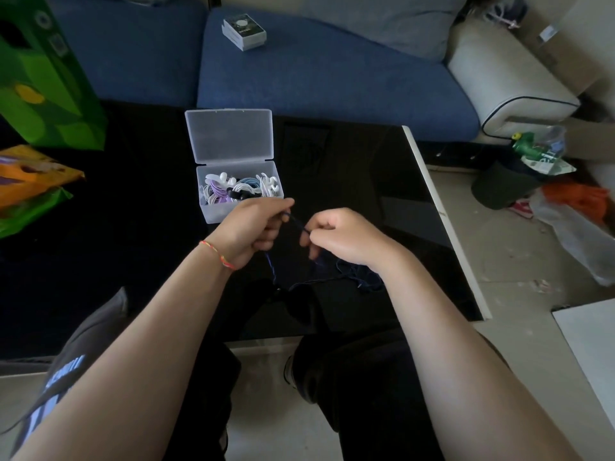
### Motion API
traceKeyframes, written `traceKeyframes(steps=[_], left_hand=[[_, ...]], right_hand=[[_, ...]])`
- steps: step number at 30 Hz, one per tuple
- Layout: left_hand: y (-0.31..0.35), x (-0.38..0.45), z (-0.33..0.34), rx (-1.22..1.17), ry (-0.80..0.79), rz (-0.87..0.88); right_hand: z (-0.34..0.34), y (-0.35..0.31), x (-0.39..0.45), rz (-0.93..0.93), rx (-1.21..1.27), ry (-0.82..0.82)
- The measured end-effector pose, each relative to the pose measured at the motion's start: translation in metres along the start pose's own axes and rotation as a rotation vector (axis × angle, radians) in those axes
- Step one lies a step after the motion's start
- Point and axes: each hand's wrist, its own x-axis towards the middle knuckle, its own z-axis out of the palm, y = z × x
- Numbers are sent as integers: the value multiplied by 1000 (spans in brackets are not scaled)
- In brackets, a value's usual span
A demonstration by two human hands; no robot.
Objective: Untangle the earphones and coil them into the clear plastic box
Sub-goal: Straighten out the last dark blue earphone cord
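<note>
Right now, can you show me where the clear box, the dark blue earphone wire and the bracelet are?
clear plastic box [213,212]: head view, front wall.
dark blue earphone cord [297,223]: head view, stretch between both hands.
woven bracelet [218,255]: head view, band on left wrist.

Illumination uneven, daylight-like, strongest at right: pale floor [499,254] and white armrest [509,74] read bright. Left half dim; black bench [366,181] swallows detail, and the dark cable [352,274] is barely separable from it. Soft glare patches on bench's glossy top at right. Forearms evenly lit, shadows soft. Wide-angle bowing at frame edges. Mild softness throughout; green bag [46,81] at left blurred.
</note>
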Motion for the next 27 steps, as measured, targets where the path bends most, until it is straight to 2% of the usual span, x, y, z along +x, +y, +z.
traceKeyframes(steps=[1, 5, 7, 10, 13, 15, 17, 20, 22, 27], left_hand=[[1, 0, -1, 36, 16, -3], [-4, -4, -2, 417, 8, 22], [-6, -4, -3, 490, -19, 22], [-5, -2, -1, 425, -68, -19], [-5, -1, 7, 261, -176, -89], [-8, -1, 8, 311, -184, -50], [-8, -1, 5, 371, -138, -18], [-6, 1, -1, 297, -23, -12], [-3, 1, -3, 247, 50, -20], [-6, 4, -3, 292, 143, -35]], right_hand=[[-1, 1, 0, 7, -10, 47], [-8, 14, 6, -12, -13, 269], [-10, 20, 8, -24, -78, 337], [-11, 21, 8, -45, -115, 332], [-7, 17, 7, -92, -61, 202], [-4, 15, 7, -117, -53, 175], [-4, 15, 8, -104, -70, 200], [-11, 18, 8, -55, 12, 249], [-15, 21, 9, -35, 36, 313], [-19, 26, 11, -24, 117, 470]])
